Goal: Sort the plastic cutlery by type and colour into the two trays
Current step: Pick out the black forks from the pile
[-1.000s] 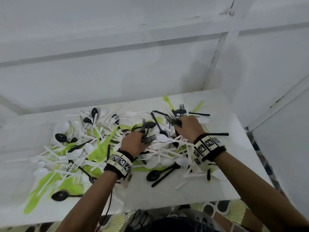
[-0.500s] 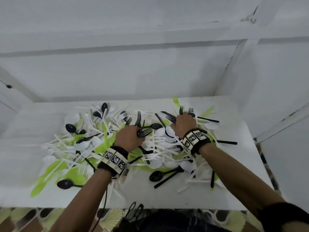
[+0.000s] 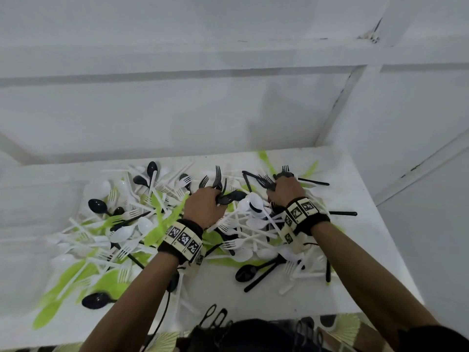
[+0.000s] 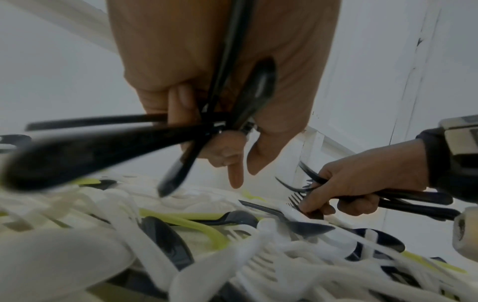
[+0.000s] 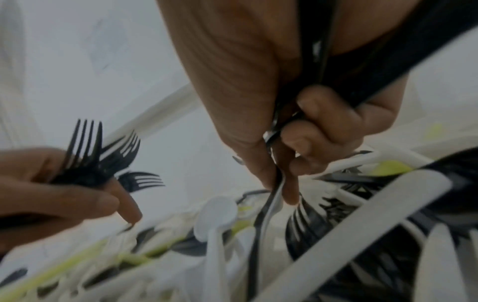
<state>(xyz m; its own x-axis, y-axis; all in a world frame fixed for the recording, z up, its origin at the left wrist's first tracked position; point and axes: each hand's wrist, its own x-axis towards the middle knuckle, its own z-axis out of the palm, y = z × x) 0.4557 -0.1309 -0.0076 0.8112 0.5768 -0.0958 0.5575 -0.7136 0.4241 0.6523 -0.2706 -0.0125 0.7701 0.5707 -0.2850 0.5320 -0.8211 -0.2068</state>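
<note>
both hands work in the cutlery pile (image 3: 142,224) heaped on the white counter (image 3: 253,301). the left hand (image 3: 204,208) grips a bundle of black forks (image 3: 217,177), tines fanned away from the wrist. the right hand (image 3: 288,190) is curled round more black forks (image 4: 413,201) while its fingertips (image 5: 289,196) pinch another piece in the pile. white, green and black pieces lie tangled around them. no trays in view.

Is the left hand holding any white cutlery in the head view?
No, the left hand grips only black forks, whose tines stick up above the fist.
</note>
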